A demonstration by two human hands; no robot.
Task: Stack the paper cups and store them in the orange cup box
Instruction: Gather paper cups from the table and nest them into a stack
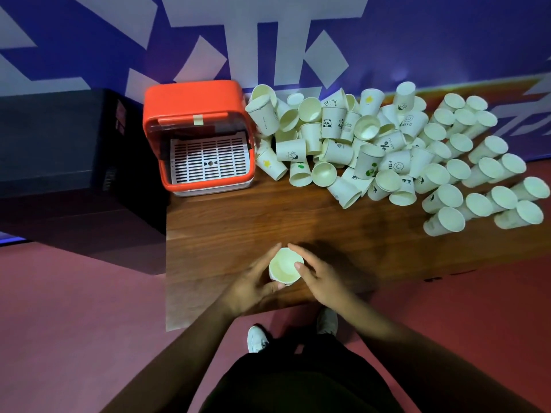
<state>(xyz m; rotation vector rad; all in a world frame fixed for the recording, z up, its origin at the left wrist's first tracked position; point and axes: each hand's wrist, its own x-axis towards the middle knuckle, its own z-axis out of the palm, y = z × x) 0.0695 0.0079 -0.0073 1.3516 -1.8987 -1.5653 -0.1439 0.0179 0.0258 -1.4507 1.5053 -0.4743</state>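
Observation:
An upright white paper cup (285, 266) stands near the front edge of the wooden table (226, 222). My left hand (253, 281) wraps round its left side, thumb at the near rim. My right hand (316, 275) cups its right side, thumb on the rim. The orange cup box (193, 99) sits at the table's back left, its lid raised and a white slotted tray (210, 159) showing inside. A big heap of white paper cups (366, 144) covers the back and right of the table.
A blue and white wall rises behind the table. A dark block (59, 138) stands to the left of the box. The red floor and my white shoes (258, 338) lie below the table's front edge. Bare wood lies between the held cup and the heap.

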